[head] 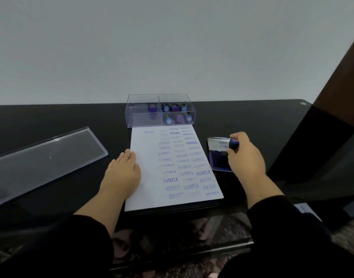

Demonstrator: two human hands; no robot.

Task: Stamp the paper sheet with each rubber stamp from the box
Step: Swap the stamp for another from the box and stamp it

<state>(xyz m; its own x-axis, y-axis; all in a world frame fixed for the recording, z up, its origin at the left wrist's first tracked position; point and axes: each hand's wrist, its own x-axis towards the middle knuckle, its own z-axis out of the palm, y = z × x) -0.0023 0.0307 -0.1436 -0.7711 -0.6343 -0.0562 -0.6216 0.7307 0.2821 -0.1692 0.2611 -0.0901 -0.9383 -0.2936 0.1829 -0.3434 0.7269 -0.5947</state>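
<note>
With the left hand [123,170] flat on the sheet [152,189] before the box [160,110], the right hand [244,155], gripping a stamp [233,143] over the pad [219,158] beside the sheet, should ink evenly, then press squarely on blank paper.

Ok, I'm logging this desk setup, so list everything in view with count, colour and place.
paper sheet: one, white with blue stamp marks, table centre
box: one, clear, behind the sheet
stamps in box: about seven, blue and purple
lid: one, clear, left of the sheet
ink pad: one, blue, open, right of the sheet
table: one, black
left hand: flat on the sheet
right hand: holds a blue stamp over the pad
</note>
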